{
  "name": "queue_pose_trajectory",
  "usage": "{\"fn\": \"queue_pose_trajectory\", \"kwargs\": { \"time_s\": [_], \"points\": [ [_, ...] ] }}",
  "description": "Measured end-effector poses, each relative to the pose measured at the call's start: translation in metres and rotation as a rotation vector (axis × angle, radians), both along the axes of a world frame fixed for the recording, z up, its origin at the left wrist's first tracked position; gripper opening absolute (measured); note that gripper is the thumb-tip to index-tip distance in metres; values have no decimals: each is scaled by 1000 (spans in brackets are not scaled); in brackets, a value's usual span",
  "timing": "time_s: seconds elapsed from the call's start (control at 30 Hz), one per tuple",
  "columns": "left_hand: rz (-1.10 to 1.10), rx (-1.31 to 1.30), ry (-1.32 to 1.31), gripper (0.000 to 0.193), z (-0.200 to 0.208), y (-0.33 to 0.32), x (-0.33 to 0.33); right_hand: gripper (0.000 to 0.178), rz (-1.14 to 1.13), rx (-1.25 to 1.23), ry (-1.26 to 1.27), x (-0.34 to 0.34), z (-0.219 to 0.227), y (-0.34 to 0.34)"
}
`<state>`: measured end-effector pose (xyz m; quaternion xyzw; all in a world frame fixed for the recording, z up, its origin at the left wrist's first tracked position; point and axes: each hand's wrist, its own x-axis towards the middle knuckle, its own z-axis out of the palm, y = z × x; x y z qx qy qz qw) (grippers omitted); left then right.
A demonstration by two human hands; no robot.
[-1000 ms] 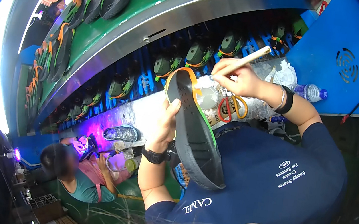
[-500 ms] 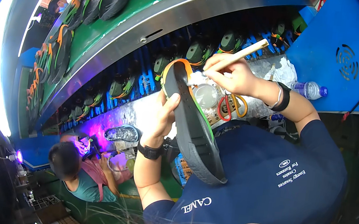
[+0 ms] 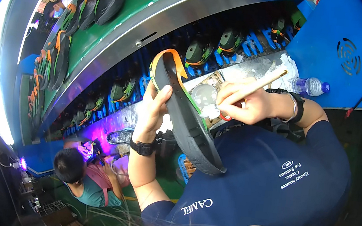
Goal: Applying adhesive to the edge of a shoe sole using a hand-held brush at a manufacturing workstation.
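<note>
Left fingers [image 3: 163, 94]: closed on one sole [image 3: 185, 120], thumb across its inner face, the rest mostly hidden behind.

Sole: black, orange and green trim; aloft over the counter [image 3: 252, 69], tilted, orange end upper left, lower end near the shirt [image 3: 264, 168]. The hold near the orange end seems chosen to leave the green-edged side bare toward the brush.

Right fingers [image 3: 230, 93]: gripping one pale-handled brush [image 3: 264, 82], pen-fashion, presumably for fine control. White tip beside the green edge; contact cannot be told.

Bowl [image 3: 203, 94]: one, clear, on the counter between sole and right hand, apparently so placed for a short reach.

Bottle [image 3: 310, 86]: one, purple-capped, lying on its side beyond the right wrist, seemingly out of the brush's way.

Shoes [image 3: 199, 53]: several, dark green, in a row behind the counter.
</note>
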<state>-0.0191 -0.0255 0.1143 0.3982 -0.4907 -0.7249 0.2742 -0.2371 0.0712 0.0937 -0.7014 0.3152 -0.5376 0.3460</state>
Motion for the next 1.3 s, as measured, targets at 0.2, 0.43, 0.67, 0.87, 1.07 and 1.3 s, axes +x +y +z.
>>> {"fn": "queue_pose_trajectory", "kwargs": {
  "time_s": [0.2,0.43,0.67,0.87,1.07,1.3],
  "points": [
    [-57,-82,36,55,21,-10,-17,5,30,-15,-114,-17,14,11],
    [82,-401,267,55,82,-24,-15,9,-337,-107,-459,-64,41,25],
    [251,-878,317,58,154,-80,-67,9,-647,-202,-671,-106,43,76],
    [595,-1493,-511,57,173,-219,-201,10,-801,-177,-659,-100,40,101],
    [-226,-833,-880,77,142,-245,-245,11,-932,-148,-676,-117,24,104],
    [308,-1295,-1061,53,137,-127,-102,12,-839,-66,-703,-125,13,85]
  ]
}}
